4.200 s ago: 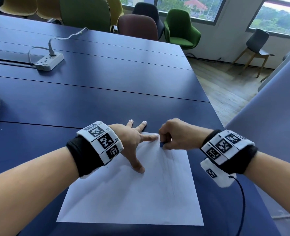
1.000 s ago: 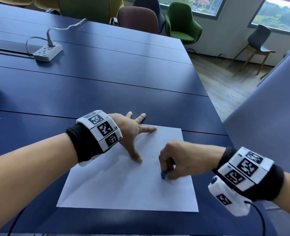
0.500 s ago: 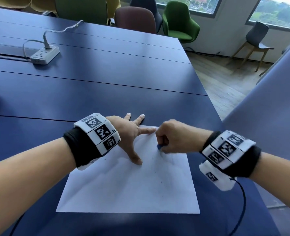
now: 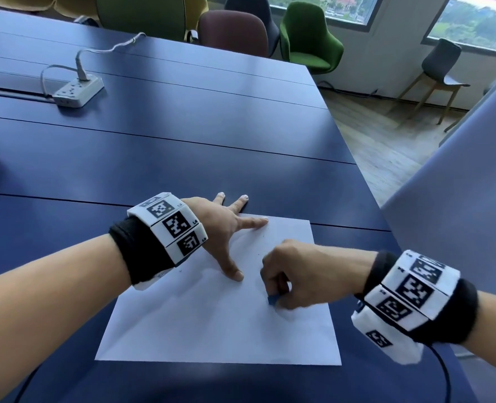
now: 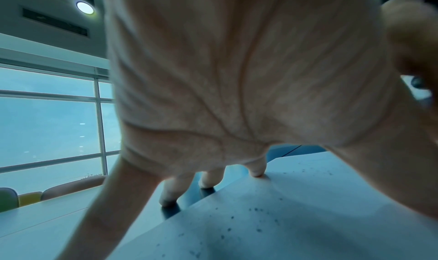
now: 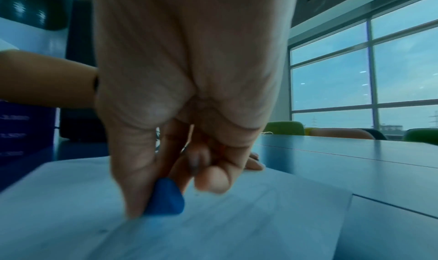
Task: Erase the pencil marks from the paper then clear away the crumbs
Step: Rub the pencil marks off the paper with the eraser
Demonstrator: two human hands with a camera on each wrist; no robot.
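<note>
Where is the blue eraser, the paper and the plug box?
blue eraser point(image 6: 166, 200), right wrist view, its rounded tip.
paper point(image 4: 212, 330), head view, bare near half.
plug box point(image 4: 78, 90), head view, its top face.

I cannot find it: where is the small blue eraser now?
The small blue eraser is pinched in the right hand, pressed on the white paper sheet, right of the left hand's thumb.

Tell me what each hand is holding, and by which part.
The right hand pinches a blue eraser by its upper end, its lower tip on the paper. The left hand holds nothing; its spread fingers press the paper flat.
</note>
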